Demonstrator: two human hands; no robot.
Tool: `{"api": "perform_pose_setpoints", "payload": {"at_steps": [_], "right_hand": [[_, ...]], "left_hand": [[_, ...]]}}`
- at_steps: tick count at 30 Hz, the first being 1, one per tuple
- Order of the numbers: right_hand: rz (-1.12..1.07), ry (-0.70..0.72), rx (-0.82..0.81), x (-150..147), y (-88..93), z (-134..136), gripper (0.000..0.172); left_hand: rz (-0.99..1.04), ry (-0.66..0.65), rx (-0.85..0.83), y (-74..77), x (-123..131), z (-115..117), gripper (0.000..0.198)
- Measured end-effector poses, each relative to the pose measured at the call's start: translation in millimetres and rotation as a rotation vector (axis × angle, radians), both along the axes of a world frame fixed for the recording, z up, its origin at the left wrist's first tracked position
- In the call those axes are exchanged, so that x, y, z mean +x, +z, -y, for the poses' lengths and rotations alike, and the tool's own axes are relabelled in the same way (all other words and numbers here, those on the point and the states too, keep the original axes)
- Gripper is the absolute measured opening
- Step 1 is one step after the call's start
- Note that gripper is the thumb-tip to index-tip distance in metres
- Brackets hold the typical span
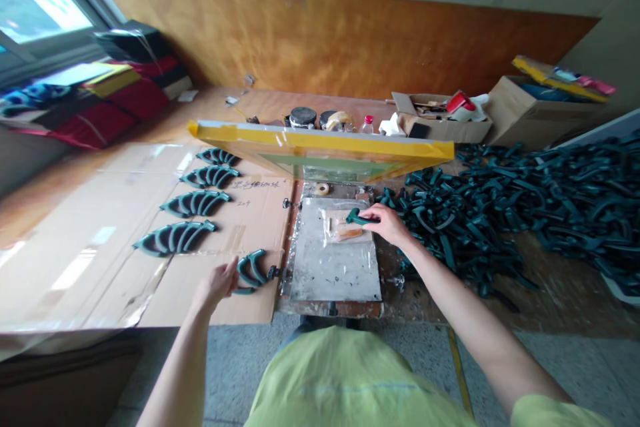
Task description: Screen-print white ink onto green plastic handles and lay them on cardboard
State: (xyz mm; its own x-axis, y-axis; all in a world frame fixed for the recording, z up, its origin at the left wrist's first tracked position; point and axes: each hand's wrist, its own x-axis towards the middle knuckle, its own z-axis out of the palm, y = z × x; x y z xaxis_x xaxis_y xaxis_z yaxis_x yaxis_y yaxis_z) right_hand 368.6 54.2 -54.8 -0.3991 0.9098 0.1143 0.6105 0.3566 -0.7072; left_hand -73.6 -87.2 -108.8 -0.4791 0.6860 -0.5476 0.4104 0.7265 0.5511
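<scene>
Grey plate point(334, 273) beneath, green piece point(355, 217) juts from right fingers point(372, 211).

So your bare left hand point(221, 280) is down low, off to your left, with its fingers point(233, 268) angled forward and inward. They look bunched up, but blur makes it tough to say how tightly. Your bare left forearm point(183, 360) rises steeply behind it. Your bare right hand point(387, 223) sits further forward, just right of your midline, fingertips point(370, 212) pinched and aimed left. The right wrist point(404, 239) looks slightly bent, and your bare right forearm point(460, 293) slants in from a yellow-green cloth short sleeve point(555, 411).
</scene>
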Motion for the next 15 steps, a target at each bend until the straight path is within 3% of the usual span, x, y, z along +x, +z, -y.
{"api": "perform_pose_setpoints", "payload": {"at_steps": [3, 6, 8, 11, 15], "right_hand": [[0.000, 0.118, 0.045, -26.9, -22.7, 0.2, 0.027], [0.126, 0.133, 0.159, -43.8, -41.2, 5.7, 0.027], [0.255, 0.126, 0.233, -50.0, -44.8, 11.9, 0.026], [0.414, 0.141, 0.266, -53.4, -38.3, 21.7, 0.030], [0.461, 0.086, 0.205, -34.6, -15.9, 19.1, 0.037]], "left_hand": [[0.061, -0.033, 0.445, 61.6, 28.9, -46.2, 0.050], [0.215, -0.003, 0.826, 126.3, 70.4, -89.9, 0.052], [0.344, 0.005, 1.005, 158.6, 94.4, -111.4, 0.052], [0.489, -0.005, 1.088, 182.9, 115.4, -124.6, 0.052], [0.486, 0.014, 1.024, 178.9, 115.1, -98.6, 0.054]]}}
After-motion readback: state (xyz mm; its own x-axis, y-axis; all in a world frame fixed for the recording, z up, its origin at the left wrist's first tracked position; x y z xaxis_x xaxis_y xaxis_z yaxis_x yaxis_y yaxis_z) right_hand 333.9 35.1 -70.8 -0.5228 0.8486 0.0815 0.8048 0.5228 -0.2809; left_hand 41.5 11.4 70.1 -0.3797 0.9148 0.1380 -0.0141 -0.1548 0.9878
